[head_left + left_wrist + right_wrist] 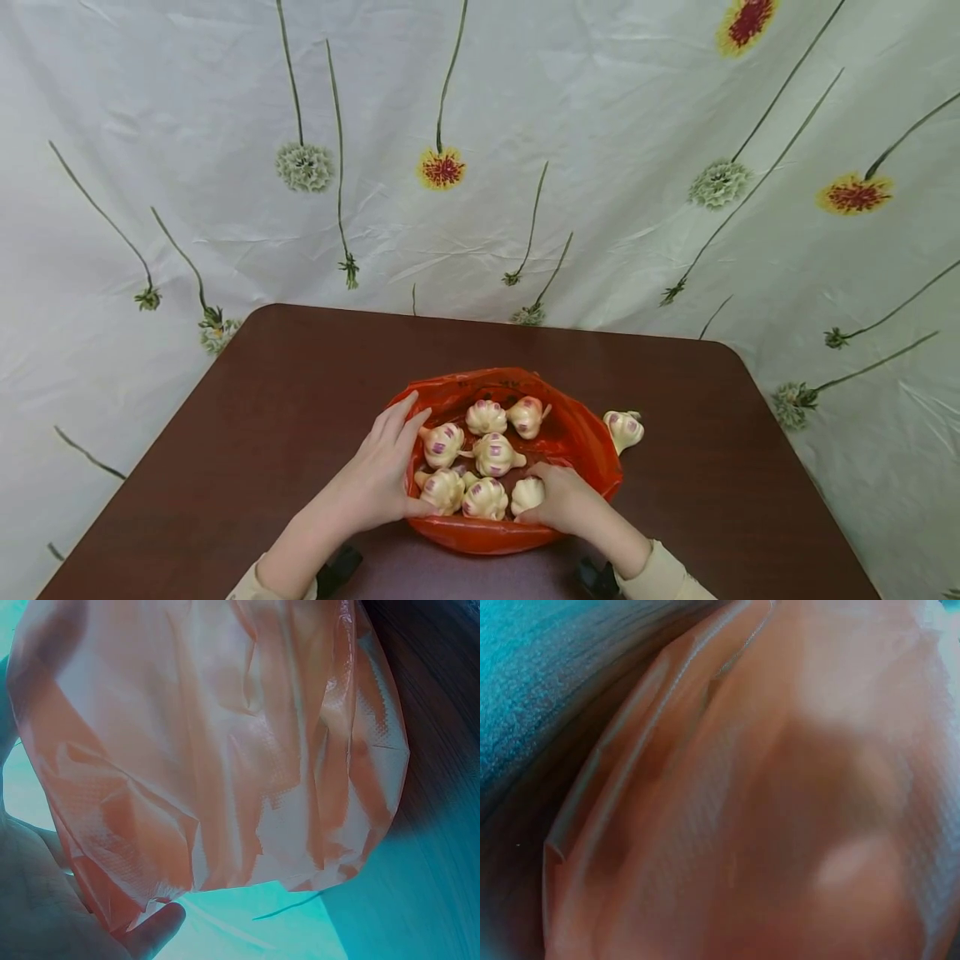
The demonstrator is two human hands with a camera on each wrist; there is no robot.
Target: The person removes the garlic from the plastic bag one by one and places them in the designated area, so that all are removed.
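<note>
A red plastic bag (510, 540) lies with its mouth spread wide, and several garlic bulbs (495, 455) with purple patches sit in it. My left hand (375, 475) rests at the bag's left rim, its fingers extended and spread, its thumb over the near edge. In the left wrist view the bag's wrinkled side (225, 750) fills most of the picture, and the thumb (161, 930) lies at its rim. Inside the near right part of the bag, my right hand (566, 500) grips a garlic bulb (527, 496) between thumb and fingers. Only blurred bag plastic (742, 787) shows in the right wrist view.
One garlic bulb (624, 431) lies outside the bag, just right of its rim, on the dark brown table (315, 375). Behind the table hangs a pale flowered cloth (480, 208).
</note>
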